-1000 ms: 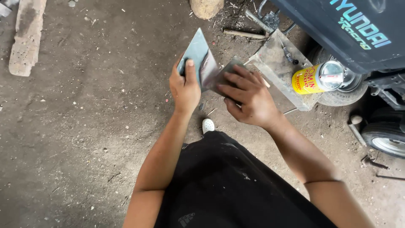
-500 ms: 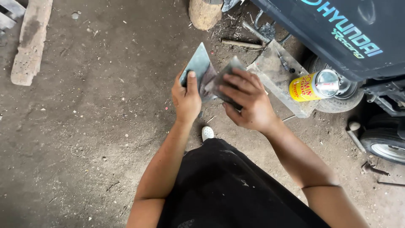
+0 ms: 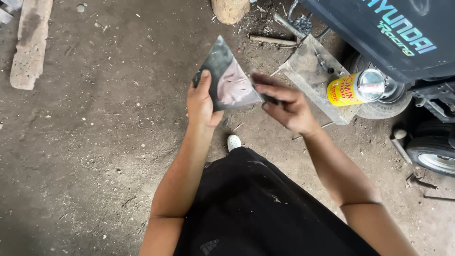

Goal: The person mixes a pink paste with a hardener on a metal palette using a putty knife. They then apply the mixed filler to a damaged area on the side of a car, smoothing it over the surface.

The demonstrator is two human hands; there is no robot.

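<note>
My left hand (image 3: 201, 102) grips a flat grey plate (image 3: 222, 64) by its lower left edge and holds it tilted in front of me. A pinkish smear of paste (image 3: 232, 85) covers the plate's lower right part. My right hand (image 3: 286, 106) is closed on a small dark spreader (image 3: 268, 98), whose tip touches the plate's right corner. Both hands are over the dirt floor, above my black-clothed knee.
A yellow can with a silver lid (image 3: 350, 89) lies on a grey board (image 3: 308, 71) by a dark blue vehicle body (image 3: 379, 28). Small wheels (image 3: 436, 156) are at the right. A wooden plank (image 3: 31, 45) lies far left, a rounded lump (image 3: 230, 9) at top, my white shoe (image 3: 233, 142) below.
My right hand has slid off the plate's face to its right corner, uncovering the pinkish paste. The left hand still holds the plate, now tilted more toward me.
</note>
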